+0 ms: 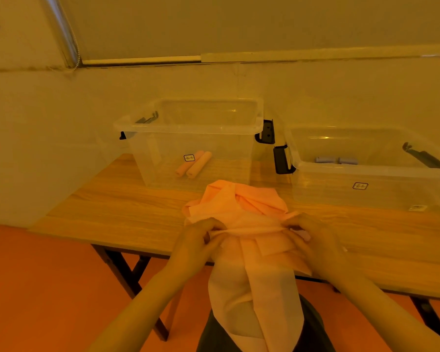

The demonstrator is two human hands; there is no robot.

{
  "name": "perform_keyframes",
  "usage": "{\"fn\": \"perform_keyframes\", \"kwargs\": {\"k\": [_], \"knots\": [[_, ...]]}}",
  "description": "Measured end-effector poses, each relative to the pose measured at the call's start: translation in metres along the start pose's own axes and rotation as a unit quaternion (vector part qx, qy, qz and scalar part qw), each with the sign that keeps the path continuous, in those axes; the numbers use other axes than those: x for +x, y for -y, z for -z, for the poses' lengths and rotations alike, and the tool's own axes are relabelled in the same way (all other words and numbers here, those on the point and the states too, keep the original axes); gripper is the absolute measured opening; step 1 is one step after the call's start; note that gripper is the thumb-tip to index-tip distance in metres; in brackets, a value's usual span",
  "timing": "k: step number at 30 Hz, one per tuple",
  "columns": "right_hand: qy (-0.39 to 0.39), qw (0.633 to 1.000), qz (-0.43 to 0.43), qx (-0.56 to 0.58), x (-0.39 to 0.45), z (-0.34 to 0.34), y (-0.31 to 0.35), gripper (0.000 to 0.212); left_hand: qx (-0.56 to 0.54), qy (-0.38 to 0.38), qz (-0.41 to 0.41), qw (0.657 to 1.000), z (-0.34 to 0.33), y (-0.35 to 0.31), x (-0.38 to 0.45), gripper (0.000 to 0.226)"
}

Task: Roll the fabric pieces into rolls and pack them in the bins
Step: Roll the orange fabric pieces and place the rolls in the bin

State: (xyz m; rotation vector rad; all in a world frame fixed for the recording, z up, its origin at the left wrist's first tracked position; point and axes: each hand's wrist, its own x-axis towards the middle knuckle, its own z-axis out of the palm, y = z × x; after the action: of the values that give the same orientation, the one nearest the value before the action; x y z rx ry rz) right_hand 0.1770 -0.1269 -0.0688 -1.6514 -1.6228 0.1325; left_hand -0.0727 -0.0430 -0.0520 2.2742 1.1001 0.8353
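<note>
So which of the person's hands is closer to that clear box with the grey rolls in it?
Right. The right hand pinches the pink fabric just in front of the bin with grey rolls; the left hand grips the fabric's other side, nearer the bin with pink rolls.

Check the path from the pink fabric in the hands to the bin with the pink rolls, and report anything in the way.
Nothing visible blocks it. The pink fabric, held by both hands, lies just in front of the left bin, whose top is open. Only bare table lies between. Two pink rolls leave room inside.
</note>
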Motion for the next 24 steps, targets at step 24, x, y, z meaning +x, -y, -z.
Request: {"fn": "perform_keyframes", "kwargs": {"k": [24], "knots": [[-0.182,0.931,-0.058,0.312,0.171,0.105,0.112,0.018,-0.069,-0.103,-0.078,0.989,0.158,-0.12,0.164,0.019]]}}
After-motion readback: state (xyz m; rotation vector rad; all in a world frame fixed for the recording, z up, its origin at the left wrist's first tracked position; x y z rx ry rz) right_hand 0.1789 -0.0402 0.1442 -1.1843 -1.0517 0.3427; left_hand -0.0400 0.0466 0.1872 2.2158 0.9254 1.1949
